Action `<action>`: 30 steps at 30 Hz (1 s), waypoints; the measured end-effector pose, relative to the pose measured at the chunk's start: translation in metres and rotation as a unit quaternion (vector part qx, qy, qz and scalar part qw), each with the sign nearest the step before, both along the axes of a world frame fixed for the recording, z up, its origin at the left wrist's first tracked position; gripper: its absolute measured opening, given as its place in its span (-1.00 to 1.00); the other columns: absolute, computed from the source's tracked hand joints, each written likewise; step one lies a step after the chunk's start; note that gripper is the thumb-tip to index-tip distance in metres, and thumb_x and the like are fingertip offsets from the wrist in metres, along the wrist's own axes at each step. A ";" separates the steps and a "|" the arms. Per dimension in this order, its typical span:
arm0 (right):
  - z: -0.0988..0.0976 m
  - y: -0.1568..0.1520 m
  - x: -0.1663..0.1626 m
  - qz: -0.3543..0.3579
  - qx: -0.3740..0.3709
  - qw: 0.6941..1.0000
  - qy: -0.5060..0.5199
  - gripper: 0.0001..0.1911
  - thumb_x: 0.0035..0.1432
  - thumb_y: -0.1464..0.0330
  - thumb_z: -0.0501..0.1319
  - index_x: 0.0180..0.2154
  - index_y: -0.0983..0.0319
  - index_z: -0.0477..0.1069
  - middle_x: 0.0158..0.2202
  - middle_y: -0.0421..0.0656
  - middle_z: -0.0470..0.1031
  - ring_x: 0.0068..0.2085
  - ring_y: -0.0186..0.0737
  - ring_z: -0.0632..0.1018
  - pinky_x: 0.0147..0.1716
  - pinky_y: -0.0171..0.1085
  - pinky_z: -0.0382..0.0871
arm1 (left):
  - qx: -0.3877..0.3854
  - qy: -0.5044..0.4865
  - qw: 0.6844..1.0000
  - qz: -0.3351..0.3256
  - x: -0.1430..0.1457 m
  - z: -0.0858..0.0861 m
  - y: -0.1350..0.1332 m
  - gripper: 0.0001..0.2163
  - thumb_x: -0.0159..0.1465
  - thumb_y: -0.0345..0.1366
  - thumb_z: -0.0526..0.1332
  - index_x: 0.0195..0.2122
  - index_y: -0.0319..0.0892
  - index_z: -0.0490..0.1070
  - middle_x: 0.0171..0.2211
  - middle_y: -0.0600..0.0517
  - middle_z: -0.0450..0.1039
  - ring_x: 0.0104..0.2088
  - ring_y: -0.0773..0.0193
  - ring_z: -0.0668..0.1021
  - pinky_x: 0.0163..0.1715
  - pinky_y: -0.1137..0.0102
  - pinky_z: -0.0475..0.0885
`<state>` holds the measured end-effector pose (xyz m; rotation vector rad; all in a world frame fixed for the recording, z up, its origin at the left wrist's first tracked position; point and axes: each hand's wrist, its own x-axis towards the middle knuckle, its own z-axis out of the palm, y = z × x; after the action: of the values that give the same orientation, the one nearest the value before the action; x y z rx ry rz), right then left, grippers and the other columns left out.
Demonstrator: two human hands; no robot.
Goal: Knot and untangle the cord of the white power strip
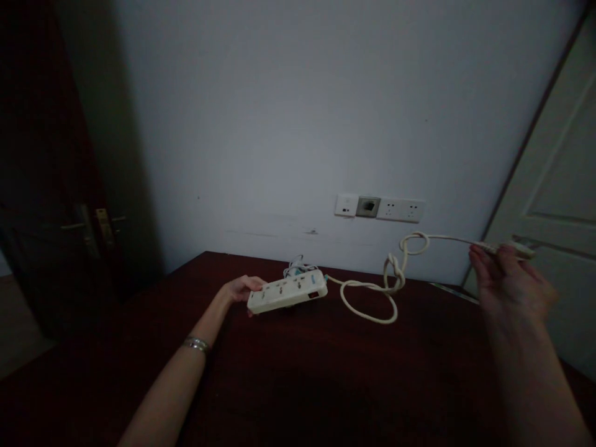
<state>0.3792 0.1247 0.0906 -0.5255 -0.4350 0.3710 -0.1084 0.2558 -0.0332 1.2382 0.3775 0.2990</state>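
Note:
My left hand (243,288) is closed around the left end of a white power strip (286,290), thumb on top, the strip tilted with its sockets facing me. From the strip's right end runs a cream cord (367,316), looped and knotted in its middle. It stretches on to the plug (519,249), which my right hand (512,279) pinches between its fingers, raised at the right. The plug's prongs cannot be made out in the dim light. Behind the strip lies a small bundle of thin white cable (298,267), partly hidden by it.
A dark red table (288,372) spreads below both hands. On the wall behind it sits a row of wall sockets (401,210). A dark wooden door (51,186) with a metal handle stands at the left, and a pale panelled door (554,186) at the right.

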 end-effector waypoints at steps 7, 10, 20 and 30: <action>0.035 -0.030 -0.029 0.105 0.002 0.988 0.114 -0.77 0.21 0.47 0.09 -0.49 0.26 0.38 -0.35 -0.25 0.48 -0.27 -0.43 0.55 -0.25 -0.48 0.51 | 0.014 0.169 0.984 -0.056 0.023 0.010 -0.014 -0.58 0.08 -0.36 0.22 0.00 -0.31 0.36 -0.35 -0.12 0.54 -0.48 0.17 0.58 -0.58 0.36 0.50; 0.042 -0.037 -0.035 0.094 0.014 0.991 0.099 -0.74 0.20 0.46 0.11 -0.53 0.23 0.39 -0.32 -0.26 0.49 -0.27 -0.46 0.54 -0.25 -0.50 0.51 | 0.026 0.189 0.978 -0.088 0.036 0.014 -0.019 -0.58 0.07 -0.35 0.25 -0.01 -0.27 0.38 -0.33 -0.10 0.52 -0.45 0.15 0.58 -0.58 0.36 0.51; 0.050 -0.042 -0.058 0.131 0.004 0.985 0.110 -0.68 0.26 0.45 0.03 -0.53 0.26 0.36 -0.47 -0.28 0.46 -0.39 -0.49 0.53 -0.42 -0.52 0.52 | 0.080 0.246 0.958 -0.123 0.060 0.016 -0.027 -0.62 -0.06 -0.43 0.32 -0.15 -0.23 0.48 -0.36 -0.08 0.51 -0.45 0.07 0.56 -0.74 0.32 0.48; 0.043 -0.034 -0.071 0.158 -0.022 0.981 0.110 -0.77 0.24 0.46 0.04 -0.45 0.27 0.37 -0.44 -0.26 0.45 -0.42 -0.47 0.53 -0.44 -0.50 0.50 | 0.138 0.265 0.943 -0.142 0.054 0.012 -0.019 -0.63 -0.05 -0.36 0.34 -0.15 -0.14 0.50 -0.40 -0.04 0.54 -0.47 0.17 0.57 -0.61 0.35 0.50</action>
<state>0.3083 0.0909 0.1338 -0.4528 -0.2948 0.7388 -0.0542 0.2371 -0.0212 1.6280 0.6239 -0.2501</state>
